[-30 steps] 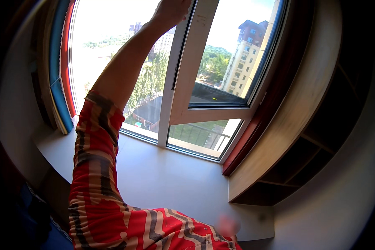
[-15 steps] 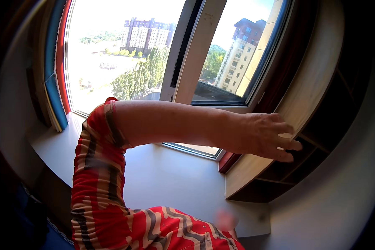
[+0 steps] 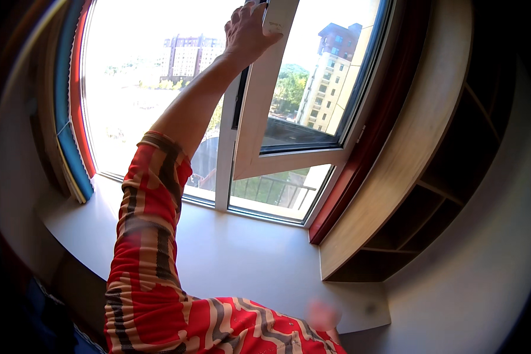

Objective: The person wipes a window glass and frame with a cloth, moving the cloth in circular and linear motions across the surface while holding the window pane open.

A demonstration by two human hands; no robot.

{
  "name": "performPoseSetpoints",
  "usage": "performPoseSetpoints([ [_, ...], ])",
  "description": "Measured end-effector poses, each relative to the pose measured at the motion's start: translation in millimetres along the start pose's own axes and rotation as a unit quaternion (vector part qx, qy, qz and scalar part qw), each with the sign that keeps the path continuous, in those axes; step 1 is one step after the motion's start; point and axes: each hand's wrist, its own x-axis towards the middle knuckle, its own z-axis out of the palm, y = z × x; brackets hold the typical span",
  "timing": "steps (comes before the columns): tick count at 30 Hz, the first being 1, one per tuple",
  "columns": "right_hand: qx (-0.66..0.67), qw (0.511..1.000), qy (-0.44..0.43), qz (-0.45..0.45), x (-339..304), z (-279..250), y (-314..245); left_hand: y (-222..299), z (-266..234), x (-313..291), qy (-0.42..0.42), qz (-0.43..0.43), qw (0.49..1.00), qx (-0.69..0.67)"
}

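Half a second ago the raised hand hung open, low and to the right near the wooden shelf unit; now that left hand point(image 3: 248, 29) is up at the top edge of the view, fingers curled over the white window handle point(image 3: 275, 17) on the sash's inner upright. Largest in view is the window itself — a fixed pane on the left with bright sky and distant blocks of flats beyond it, and on the right the white-framed sash point(image 3: 259, 118), swung ajar with its lower rail standing clear of the frame. Below runs the pale windowsill point(image 3: 236, 259), broad and flat. At right a light wooden shelf unit point(image 3: 395, 200) rises beside a dark red window reveal point(image 3: 360, 171), its open compartments in shadow. Blue and red blind edges point(image 3: 71, 118) line the left side of the opening. The arm's red patterned sleeve point(image 3: 147, 236) fills the lower left. Only a blurred pink patch near the bottom edge may be the right hand — its state cannot be told.
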Motion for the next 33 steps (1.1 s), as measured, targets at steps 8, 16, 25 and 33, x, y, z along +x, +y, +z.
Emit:
performPoseSetpoints([
  [8, -0.034, 0.974, -0.146, 0.172, 23.9, -27.3, -39.6, -11.7, 27.8, 15.7, 0.147, 0.047, 0.983, 0.098],
  [16, -0.038, 0.994, 0.091, -0.047, 4.9, 5.3, -14.1, -30.0, 23.9, 23.4, 0.142, 0.128, 0.976, 0.103],
  [25, -0.029, 0.996, -0.043, 0.071, 26.5, -30.6, -19.0, -9.5, 28.6, 17.0, 0.085, 0.071, 0.993, 0.05],
  [33, -0.077, 0.993, -0.051, 0.077, 5.5, -3.1, 5.5, 7.9, 20.8, 11.9, 0.004, -0.011, 1.0, 0.027],
])
